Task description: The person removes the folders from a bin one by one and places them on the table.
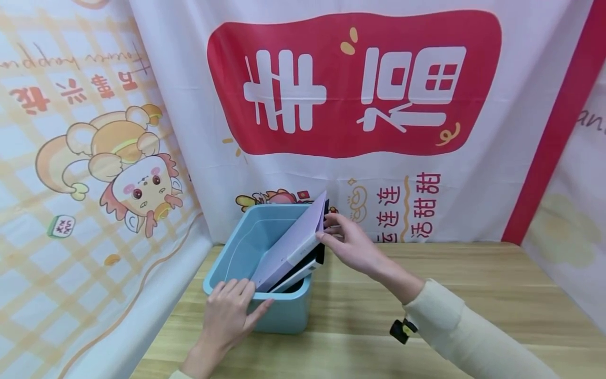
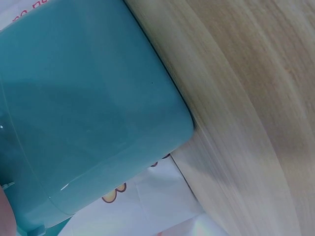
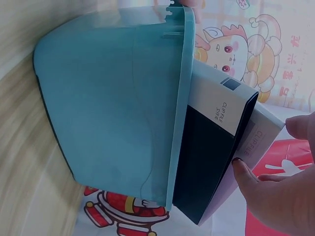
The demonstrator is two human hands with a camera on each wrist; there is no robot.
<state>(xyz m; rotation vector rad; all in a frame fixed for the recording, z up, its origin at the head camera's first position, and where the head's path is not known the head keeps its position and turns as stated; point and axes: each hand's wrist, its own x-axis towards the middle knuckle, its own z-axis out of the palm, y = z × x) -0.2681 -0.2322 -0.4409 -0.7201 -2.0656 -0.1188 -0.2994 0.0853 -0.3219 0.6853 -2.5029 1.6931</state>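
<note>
A blue plastic bin (image 1: 286, 316) stands on the table. Leaning inside it, a purple clip file (image 1: 289, 245) and a black clip file with a white spine band (image 3: 204, 157) stick out past the right rim. My left hand (image 1: 228, 310) holds the bin's near rim, with its fingers over the edge and the thumb along the outside. At the protruding upper end of the purple file, my right hand (image 1: 352, 242) pinches it between thumb and fingers; some of those fingers are hidden behind it. The black file lies beneath, close to my right fingertips (image 3: 238, 164).
The wooden table (image 1: 379, 316) extends to the right of the bin. Behind it hangs a white cloth with a red printed panel (image 1: 341, 84). A checked, cartoon-printed cloth (image 1: 71, 263) covers the left side. A small black device (image 1: 402, 330) sits at my right sleeve.
</note>
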